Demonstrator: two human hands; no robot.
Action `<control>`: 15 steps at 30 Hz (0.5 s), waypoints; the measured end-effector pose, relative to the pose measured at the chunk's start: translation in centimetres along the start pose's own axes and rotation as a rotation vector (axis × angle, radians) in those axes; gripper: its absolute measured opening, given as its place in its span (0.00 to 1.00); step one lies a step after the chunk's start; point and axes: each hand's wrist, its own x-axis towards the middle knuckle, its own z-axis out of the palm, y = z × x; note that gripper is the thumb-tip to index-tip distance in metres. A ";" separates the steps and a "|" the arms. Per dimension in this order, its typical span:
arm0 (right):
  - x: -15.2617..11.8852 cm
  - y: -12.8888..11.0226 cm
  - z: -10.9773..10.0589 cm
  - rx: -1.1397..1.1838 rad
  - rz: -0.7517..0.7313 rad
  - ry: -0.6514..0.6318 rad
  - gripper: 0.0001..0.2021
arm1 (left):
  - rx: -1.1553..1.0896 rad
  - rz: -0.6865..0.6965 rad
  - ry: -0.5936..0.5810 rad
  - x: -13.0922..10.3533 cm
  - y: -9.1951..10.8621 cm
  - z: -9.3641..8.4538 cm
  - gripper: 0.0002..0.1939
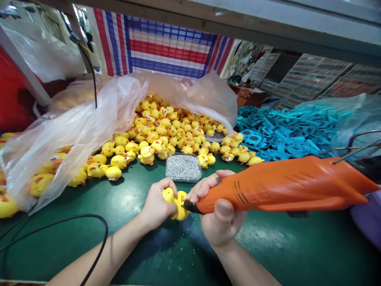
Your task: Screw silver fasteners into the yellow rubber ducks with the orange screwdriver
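Observation:
My left hand (158, 204) is closed around a yellow toy duck (181, 206), holding it on its side just above the green table. In my right hand (222, 222) is an orange electric screwdriver (268, 184), fingers wrapped round its front end. The black nose of the screwdriver meets the duck's underside; its bit and any screw there are hidden. Right behind my hands stands a clear plastic tray (183, 177) filled with small silvery screws.
A large heap of yellow toy ducks (175, 127) spills from a clear plastic bag (86, 107). Turquoise plastic parts (285, 131) are piled at the right. A black cable (101, 217) loops over the green table (143, 254) at the left. A beam (268, 29) crosses overhead.

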 end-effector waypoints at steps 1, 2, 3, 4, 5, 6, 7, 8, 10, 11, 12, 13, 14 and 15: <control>-0.2 0.0 0.0 0.009 0.001 0.000 0.17 | -0.031 -0.011 -0.002 -0.1 0.0 0.0 0.12; -0.3 0.0 0.0 0.017 0.002 0.003 0.17 | -0.060 -0.019 -0.002 -0.1 0.0 0.1 0.12; -0.4 0.0 0.0 0.023 0.003 0.003 0.17 | -0.086 -0.025 -0.003 -0.2 0.0 0.2 0.13; -0.5 0.0 0.0 0.028 0.005 0.001 0.17 | -0.109 -0.032 -0.004 -0.3 -0.1 0.2 0.13; -0.6 -0.1 0.0 0.034 0.010 -0.004 0.17 | -0.129 -0.038 -0.008 -0.4 -0.2 0.3 0.13; -0.7 -0.1 0.0 0.040 0.016 -0.008 0.17 | -0.146 -0.045 -0.011 -0.4 -0.2 0.4 0.13; -0.8 -0.1 -0.1 0.048 0.021 -0.011 0.17 | -0.157 -0.052 -0.015 -0.5 -0.3 0.4 0.13; -0.8 -0.1 -0.1 0.056 0.025 -0.012 0.17 | -0.162 -0.058 -0.018 -0.5 -0.4 0.4 0.13; -0.9 -0.1 -0.1 0.072 0.028 -0.007 0.17 | -0.152 -0.071 -0.036 -0.5 -0.5 0.3 0.13; -0.8 -0.2 -0.1 0.079 0.037 -0.012 0.17 | -0.136 -0.081 -0.058 -0.5 -0.4 0.1 0.13; -0.7 -0.4 0.0 0.087 0.058 -0.026 0.18 | -0.115 -0.097 -0.095 -0.4 -0.4 0.0 0.13; -0.5 -0.7 0.1 0.098 0.094 -0.049 0.19 | -0.094 -0.120 -0.152 -0.3 -0.3 -0.2 0.13; -0.2 -1.0 0.1 0.112 0.141 -0.073 0.20 | -0.070 -0.147 -0.222 -0.2 -0.1 -0.3 0.14; 0.2 -1.4 0.2 0.127 0.190 -0.092 0.22 | -0.036 -0.172 -0.293 -0.1 0.2 -0.3 0.14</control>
